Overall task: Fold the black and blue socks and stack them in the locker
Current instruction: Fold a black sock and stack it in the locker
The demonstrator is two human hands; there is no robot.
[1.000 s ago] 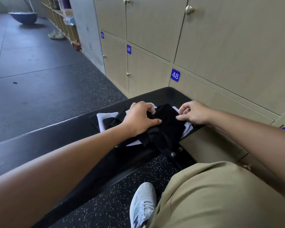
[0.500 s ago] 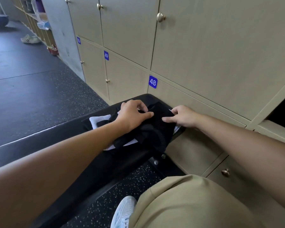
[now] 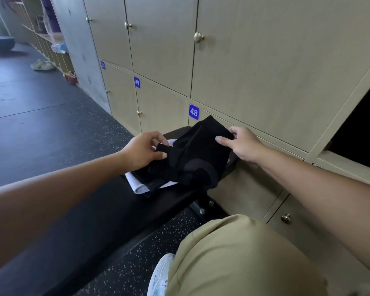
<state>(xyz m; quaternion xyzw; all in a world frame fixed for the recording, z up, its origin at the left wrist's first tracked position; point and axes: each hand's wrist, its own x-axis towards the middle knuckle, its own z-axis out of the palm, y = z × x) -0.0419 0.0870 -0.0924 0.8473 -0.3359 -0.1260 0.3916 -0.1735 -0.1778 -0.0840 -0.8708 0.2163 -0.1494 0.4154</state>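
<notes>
Lifting away from the counter (image 3: 77, 223), the black sock (image 3: 192, 154) now hangs between both hands, where half a second ago it lay pressed flat on the pile. The left hand (image 3: 143, 152) has its grip pinched on the sock's near-left edge, thumb against curled fingers, having shifted from lying over the top of the fabric to holding it from the side. The right hand (image 3: 244, 146) pinches the far-right corner, thumb on top and fingers tucked behind the cloth — it sits higher than before, and the sock's upper edge now rises as far as the blue number tag 48 (image 3: 194, 112) on the locker wall (image 3: 265, 60). The lower part of the sock sags in folds and touches the pile beneath it: a white cloth (image 3: 137, 184) with more dark fabric on it, lying at the counter's far end, the same spot as earlier. At the right edge the open locker (image 3: 359, 129) shows as a dark opening, more of it in view than a moment ago, since the view has swung a little to the right. A knee in khaki cloth (image 3: 233, 257) fills the lower middle, with a white shoe (image 3: 161, 274) on the speckled floor (image 3: 41, 133) just beside it.
</notes>
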